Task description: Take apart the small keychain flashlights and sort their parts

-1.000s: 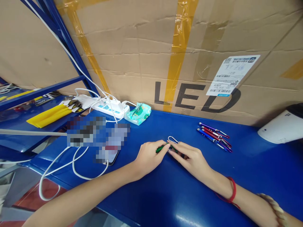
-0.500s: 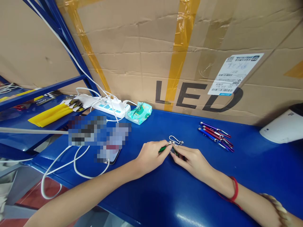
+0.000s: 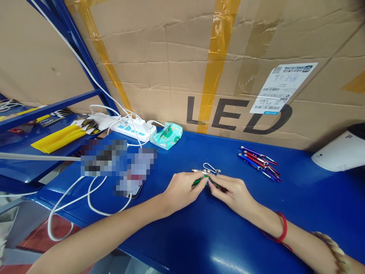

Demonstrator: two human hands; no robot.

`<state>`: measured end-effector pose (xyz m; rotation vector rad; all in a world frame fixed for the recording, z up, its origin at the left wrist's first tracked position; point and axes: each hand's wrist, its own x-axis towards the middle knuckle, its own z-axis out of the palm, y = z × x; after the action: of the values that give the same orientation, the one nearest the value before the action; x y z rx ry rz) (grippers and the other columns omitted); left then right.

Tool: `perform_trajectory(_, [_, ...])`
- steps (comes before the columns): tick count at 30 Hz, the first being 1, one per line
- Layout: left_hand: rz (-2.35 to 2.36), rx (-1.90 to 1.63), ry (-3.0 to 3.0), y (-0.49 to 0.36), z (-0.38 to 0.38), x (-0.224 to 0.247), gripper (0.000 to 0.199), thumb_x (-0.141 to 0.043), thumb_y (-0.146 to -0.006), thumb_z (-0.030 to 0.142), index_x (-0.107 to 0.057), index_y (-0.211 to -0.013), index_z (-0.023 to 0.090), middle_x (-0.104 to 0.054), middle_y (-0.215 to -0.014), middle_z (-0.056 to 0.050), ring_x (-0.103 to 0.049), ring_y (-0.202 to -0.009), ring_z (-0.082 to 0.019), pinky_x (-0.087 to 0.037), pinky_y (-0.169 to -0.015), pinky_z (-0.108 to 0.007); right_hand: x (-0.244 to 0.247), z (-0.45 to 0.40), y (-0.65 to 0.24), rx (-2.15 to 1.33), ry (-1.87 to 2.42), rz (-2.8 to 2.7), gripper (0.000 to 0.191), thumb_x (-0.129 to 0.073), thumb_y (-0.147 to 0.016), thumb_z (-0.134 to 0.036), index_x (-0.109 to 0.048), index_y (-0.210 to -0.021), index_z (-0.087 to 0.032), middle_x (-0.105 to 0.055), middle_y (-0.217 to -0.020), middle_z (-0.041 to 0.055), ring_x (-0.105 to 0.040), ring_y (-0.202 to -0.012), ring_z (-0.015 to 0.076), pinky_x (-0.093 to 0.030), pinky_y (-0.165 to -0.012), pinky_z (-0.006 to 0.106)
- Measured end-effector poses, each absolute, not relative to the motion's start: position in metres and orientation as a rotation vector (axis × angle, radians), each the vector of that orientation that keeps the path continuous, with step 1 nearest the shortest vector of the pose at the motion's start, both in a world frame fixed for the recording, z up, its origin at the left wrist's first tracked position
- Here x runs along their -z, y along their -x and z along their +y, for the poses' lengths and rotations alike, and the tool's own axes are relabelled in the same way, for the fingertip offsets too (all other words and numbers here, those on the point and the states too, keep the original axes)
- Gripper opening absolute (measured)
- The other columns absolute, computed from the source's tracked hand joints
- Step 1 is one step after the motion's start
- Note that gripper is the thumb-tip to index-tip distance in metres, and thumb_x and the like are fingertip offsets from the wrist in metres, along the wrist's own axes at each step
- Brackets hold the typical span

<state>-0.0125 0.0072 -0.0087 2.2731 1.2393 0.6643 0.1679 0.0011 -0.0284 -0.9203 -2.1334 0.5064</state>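
Note:
My left hand [image 3: 182, 189] and my right hand [image 3: 234, 193] meet over the blue table, fingertips almost touching. Between them they pinch a slim green metal item [image 3: 204, 179], its left part partly under my left fingers and its right end at my right fingertips. Just beyond the fingers lies a silver piece [image 3: 196, 171] with a silver carabiner-like loop [image 3: 211, 167]; whether it joins the green item is hidden. To the right, several blue, red and purple metal pen-like items [image 3: 259, 164] with clips lie in a loose bunch.
A large cardboard box [image 3: 159, 68] stands behind the blue table [image 3: 182, 243]. At the left are a phone [image 3: 137, 190], white cables, a power strip [image 3: 131, 130] and a teal packet [image 3: 167, 136]. A white cup [image 3: 339, 152] lies at the right.
The green item shows more between my fingertips, and a silver end has come into view beyond my left fingers. Both hands have stayed nearly in place.

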Motion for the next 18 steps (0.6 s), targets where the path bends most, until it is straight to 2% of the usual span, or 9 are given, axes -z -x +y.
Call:
perform_trajectory(3, [1.251,-0.646,-2.245,0.0124,0.0076,0.0089,0.028,-0.04,-0.09,0.031,-0.062,-0.076,0.02,-0.056,-0.057,0.003,-0.05,-0.05,-0.012,-0.029,-0.051,-0.022,0.0288,0.0018,-0.1674,-0.476,0.923,-2.115,0.03,-0.044,-0.091,-0.028,-0.067,-0.11,-0.02,-0.06,-0.063,0.0021,-0.052,-0.049,0.0128,-0.046,-0.047,0.024])
perform_trajectory(8, [1.244,-0.671,-2.094,0.012,0.0078,0.0047,0.024,-0.041,-0.09,0.034,-0.061,-0.084,0.022,-0.057,-0.067,0.005,-0.049,-0.056,-0.011,-0.031,-0.055,-0.022,0.0266,0.0026,-0.1663,-0.483,0.957,-2.059,0.028,-0.045,-0.092,-0.028,-0.068,-0.104,-0.02,-0.063,-0.068,0.0032,-0.057,-0.057,0.015,-0.049,-0.054,0.026])
perform_trajectory(13, [1.232,-0.649,-1.973,0.0123,0.0052,0.0014,0.023,-0.039,-0.09,0.034,-0.058,-0.097,0.024,-0.043,-0.055,0.008,-0.04,-0.05,-0.009,-0.027,-0.051,-0.022,0.0236,0.0026,-0.1662,-0.475,1.04,-1.964,0.027,-0.045,-0.092,-0.028,-0.068,-0.098,-0.016,-0.058,-0.065,0.0024,-0.052,-0.054,0.0134,-0.045,-0.052,0.025])
perform_trajectory(18, [1.208,-0.62,-1.98,0.011,0.004,0.0028,0.024,-0.038,-0.09,0.031,-0.058,-0.102,0.023,-0.037,-0.054,0.007,-0.035,-0.049,-0.009,-0.024,-0.05,-0.022,0.0244,0.0029,-0.1661,-0.51,1.041,-1.92,0.029,-0.046,-0.092,-0.03,-0.067,-0.104,-0.016,-0.064,-0.075,0.0047,-0.056,-0.06,0.0143,-0.048,-0.057,0.026])
